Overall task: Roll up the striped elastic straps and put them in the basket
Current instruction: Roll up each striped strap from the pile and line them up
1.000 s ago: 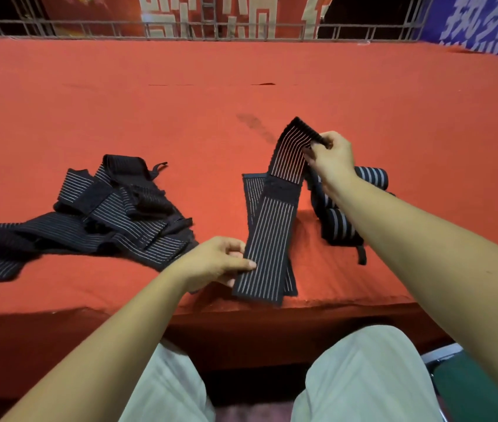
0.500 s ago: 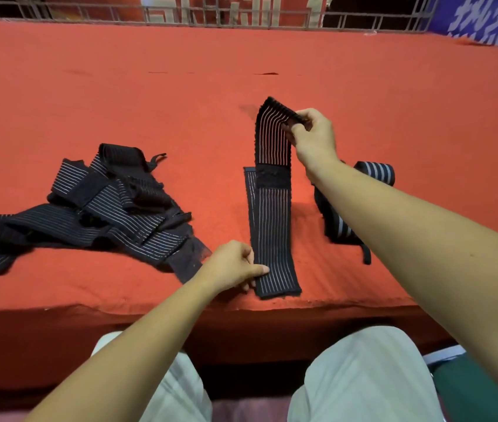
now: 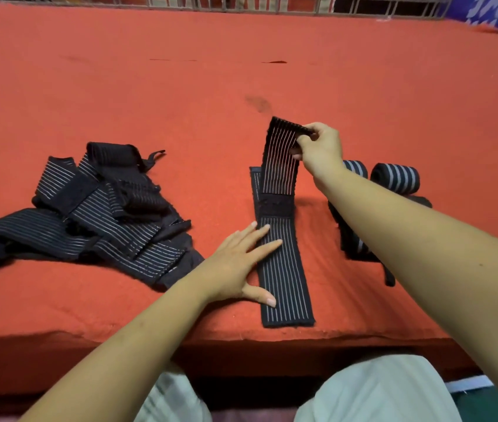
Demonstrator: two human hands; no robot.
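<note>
A black elastic strap with thin white stripes (image 3: 284, 269) lies lengthwise on the red table, its near end at the table's front edge. My left hand (image 3: 238, 263) presses flat on its left side with straight fingers. My right hand (image 3: 320, 147) pinches the strap's far end and holds it lifted and folded back above the table. A tangled pile of more striped straps (image 3: 95, 214) lies to the left. Rolled striped straps (image 3: 395, 178) sit to the right, partly behind my right forearm. No basket is in view.
The red cloth-covered table (image 3: 180, 86) stretches far ahead to a metal railing (image 3: 241, 1) at the back. A dark stain (image 3: 258, 103) marks the cloth beyond the strap. My knees in light trousers (image 3: 372, 391) are below the front edge.
My left hand let go of the strap's near edge, moved up and now lies flat on it. The strap has been laid straighter; my right hand still holds the far end raised.
</note>
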